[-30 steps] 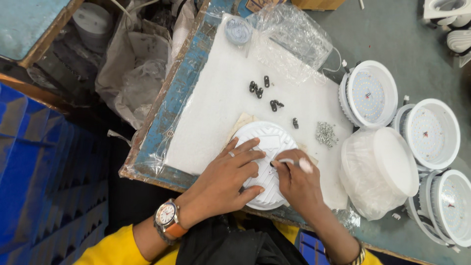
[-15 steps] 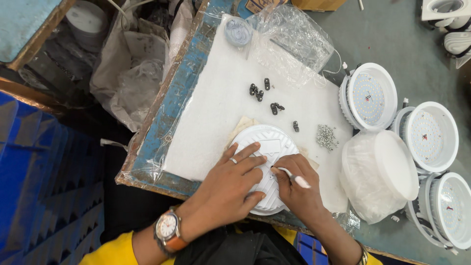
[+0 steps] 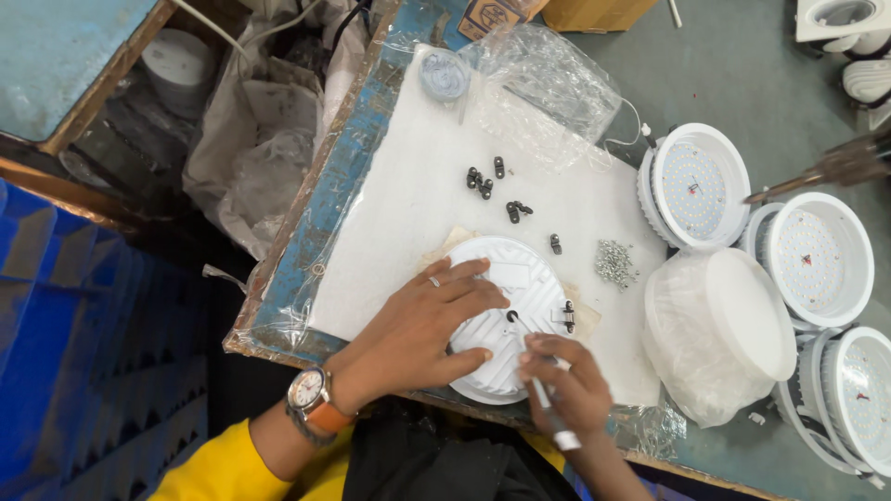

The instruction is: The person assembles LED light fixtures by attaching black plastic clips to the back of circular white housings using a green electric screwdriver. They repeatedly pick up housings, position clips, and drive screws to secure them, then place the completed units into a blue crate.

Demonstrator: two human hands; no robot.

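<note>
- Here the left hand [image 3: 422,325] lies flat, fingers spread, on the round white ribbed lamp housing [image 3: 509,315], seemingly to pin it to the white pad [image 3: 408,204] at the near edge.
- The right hand [image 3: 568,390] is closed round a thin screwdriver [image 3: 549,413], tip on the housing beside a black clip [image 3: 568,316].
- Spare clips [image 3: 483,183] and a screw pile [image 3: 613,263] lie just beyond, within reach.

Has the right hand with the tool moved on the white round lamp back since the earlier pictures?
Yes. The right hand has moved toward the person's body, from the middle of the white ribbed disc to its near edge.
</note>
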